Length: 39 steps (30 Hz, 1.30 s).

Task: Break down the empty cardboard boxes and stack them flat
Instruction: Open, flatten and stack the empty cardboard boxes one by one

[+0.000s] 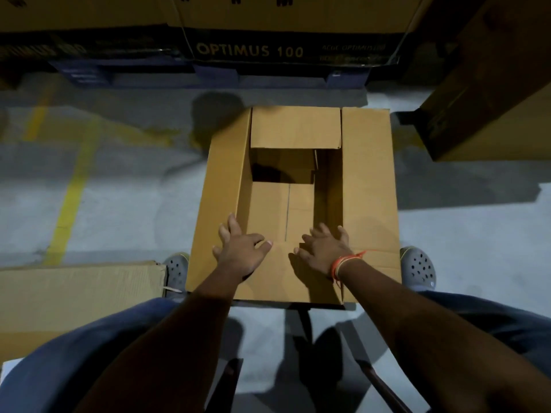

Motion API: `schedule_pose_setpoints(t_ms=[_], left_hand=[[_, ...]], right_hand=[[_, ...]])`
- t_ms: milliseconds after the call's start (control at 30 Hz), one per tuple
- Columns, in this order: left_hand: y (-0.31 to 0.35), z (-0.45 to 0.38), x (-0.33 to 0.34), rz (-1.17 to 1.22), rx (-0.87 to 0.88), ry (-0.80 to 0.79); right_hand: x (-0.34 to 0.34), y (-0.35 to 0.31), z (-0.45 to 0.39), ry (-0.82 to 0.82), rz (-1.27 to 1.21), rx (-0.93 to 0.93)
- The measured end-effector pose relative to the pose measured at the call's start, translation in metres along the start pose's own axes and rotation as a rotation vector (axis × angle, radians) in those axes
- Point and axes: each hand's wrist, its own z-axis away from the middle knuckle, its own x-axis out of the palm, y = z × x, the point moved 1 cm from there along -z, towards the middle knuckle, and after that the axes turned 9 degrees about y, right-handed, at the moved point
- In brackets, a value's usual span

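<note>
1. Pressing flat, I see my left hand (240, 251) with spread fingers on the near flap of the cardboard box (366, 186).
2. My right hand (323, 248) does likewise, gripping nothing.
3. Box sits mid-frame on the floor (125, 186).

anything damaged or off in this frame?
Mostly normal. The open box looks intact, both hands flat on its near flap. Only oddity: the flattened cardboard at lower left has a ragged, torn corner beside the shoe.
</note>
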Motion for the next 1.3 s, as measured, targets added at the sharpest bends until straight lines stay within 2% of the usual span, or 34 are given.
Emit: schedule_pose_setpoints(t_ms=[33, 100, 167, 200, 267, 300, 367, 400, 467, 533, 700, 900, 1000, 1167, 1300], left_hand=[[0.003, 0.006, -0.005, -0.012, 0.019, 0.051], [0.007, 0.009, -0.018, 0.012, 0.066, 0.159], [0.014, 0.014, -0.038, 0.055, 0.153, 0.123], [0.017, 0.021, -0.048, 0.088, 0.18, 0.03], [0.021, 0.035, -0.057, 0.137, 0.192, -0.216], [0.021, 0.042, -0.057, 0.091, 0.205, -0.302], [0.015, 0.052, -0.046, -0.147, 0.289, -0.347], [0.01, 0.055, -0.036, -0.256, 0.317, -0.309], [0.003, 0.063, -0.02, -0.365, 0.336, -0.169], [-0.004, 0.071, -0.008, -0.444, 0.369, -0.106], [-0.017, 0.072, 0.006, -0.667, 0.374, -0.072], [-0.04, 0.058, 0.028, -0.775, 0.321, -0.07], [-0.043, 0.049, 0.041, -0.829, 0.391, -0.109], [-0.045, 0.047, 0.051, -0.972, 0.407, -0.362], [-0.038, 0.055, 0.044, -0.94, 0.457, -0.401]], right_hand=[[-0.003, -0.004, 0.007, 0.017, -0.015, 0.003], [-0.013, -0.006, 0.024, 0.19, -0.04, 0.01], [-0.024, -0.004, 0.04, 0.264, -0.135, 0.048], [-0.028, -0.002, 0.046, 0.23, -0.226, 0.076], [-0.032, 0.004, 0.053, 0.055, -0.357, 0.117], [-0.032, 0.005, 0.057, -0.063, -0.36, 0.109], [-0.024, 0.005, 0.062, -0.241, -0.302, 0.065], [-0.017, 0.003, 0.066, -0.24, -0.218, 0.034], [0.0, -0.002, 0.074, -0.109, -0.001, -0.012], [0.019, -0.006, 0.079, 0.015, 0.136, -0.022], [0.049, -0.006, 0.074, 0.026, 0.235, -0.051], [0.072, 0.005, 0.055, 0.065, 0.285, -0.034], [0.079, 0.007, 0.046, -0.03, 0.289, -0.074], [0.08, 0.004, 0.045, -0.246, 0.245, -0.111], [0.084, 0.004, 0.056, -0.314, 0.24, -0.092]])
